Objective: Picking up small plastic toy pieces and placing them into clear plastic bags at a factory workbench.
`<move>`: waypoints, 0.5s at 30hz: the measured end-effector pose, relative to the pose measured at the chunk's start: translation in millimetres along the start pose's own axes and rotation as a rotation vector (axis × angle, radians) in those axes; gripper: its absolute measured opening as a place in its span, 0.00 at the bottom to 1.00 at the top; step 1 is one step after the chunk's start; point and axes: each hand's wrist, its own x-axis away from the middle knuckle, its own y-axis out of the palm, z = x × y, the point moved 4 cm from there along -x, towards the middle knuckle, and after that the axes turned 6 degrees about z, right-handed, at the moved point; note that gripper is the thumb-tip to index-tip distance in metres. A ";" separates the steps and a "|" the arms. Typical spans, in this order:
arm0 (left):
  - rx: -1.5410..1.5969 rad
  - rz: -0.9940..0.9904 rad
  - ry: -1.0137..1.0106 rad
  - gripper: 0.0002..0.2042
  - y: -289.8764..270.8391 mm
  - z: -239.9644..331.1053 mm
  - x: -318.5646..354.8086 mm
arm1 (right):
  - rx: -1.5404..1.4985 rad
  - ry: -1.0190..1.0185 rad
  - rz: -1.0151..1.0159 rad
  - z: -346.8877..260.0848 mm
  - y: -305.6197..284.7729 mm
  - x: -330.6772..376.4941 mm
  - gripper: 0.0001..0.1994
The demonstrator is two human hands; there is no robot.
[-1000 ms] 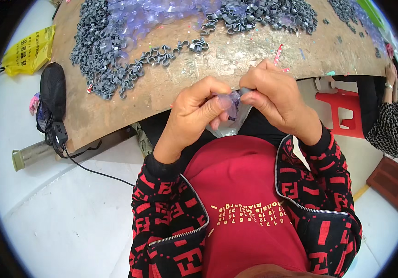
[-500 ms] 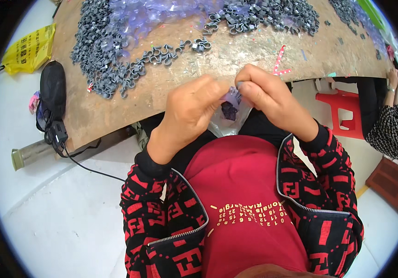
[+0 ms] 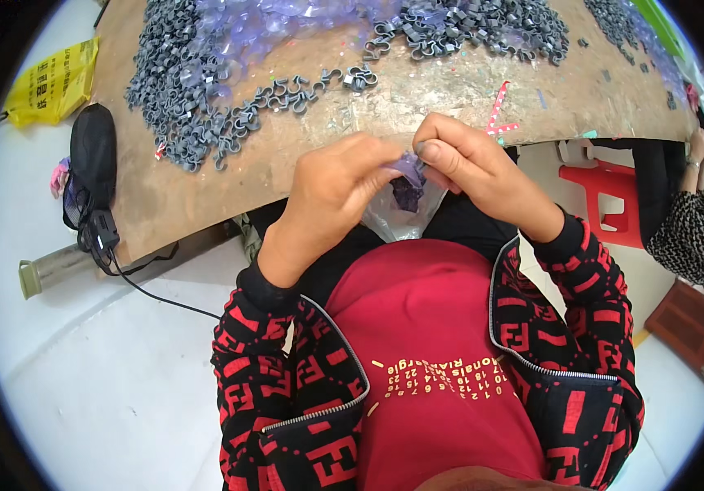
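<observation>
My two hands meet at the near edge of the table, above my lap. My left hand [image 3: 327,192] is closed in a pinch on a translucent purple plastic piece [image 3: 406,166]. In the fingertips of my right hand [image 3: 479,172] sits a small grey plastic clip [image 3: 421,148], touching or very near the purple piece. Just below the fingers, a clear plastic bag [image 3: 401,225] lies on my lap with dark purple pieces [image 3: 407,195] showing in it. Fingers hide part of both held pieces.
A large heap of grey clips [image 3: 180,106] and translucent purple pieces [image 3: 274,29] covers the far side of the wooden table [image 3: 311,135]. Left are a yellow bag [image 3: 53,82], a black case [image 3: 92,159] with a cable and a bottle [image 3: 41,277]. A red stool [image 3: 606,200] and another person's arm [image 3: 696,172] are right.
Both hands stay together at nearly the same place. The fingers have shifted slightly, and more of the grey clip and the dark pieces below now shows.
</observation>
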 end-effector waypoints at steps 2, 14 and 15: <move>0.056 0.011 -0.101 0.09 2.2 -2.6 1.4 | 0.445 -0.361 0.226 -12.2 -0.3 -0.7 0.12; 0.662 0.375 -0.436 0.16 23.9 8.2 15.2 | 0.651 -0.515 0.339 -24.4 -0.5 2.1 0.08; 0.605 0.392 -0.427 0.15 21.0 9.2 15.6 | 0.651 -0.515 0.342 -24.6 -0.7 2.8 0.08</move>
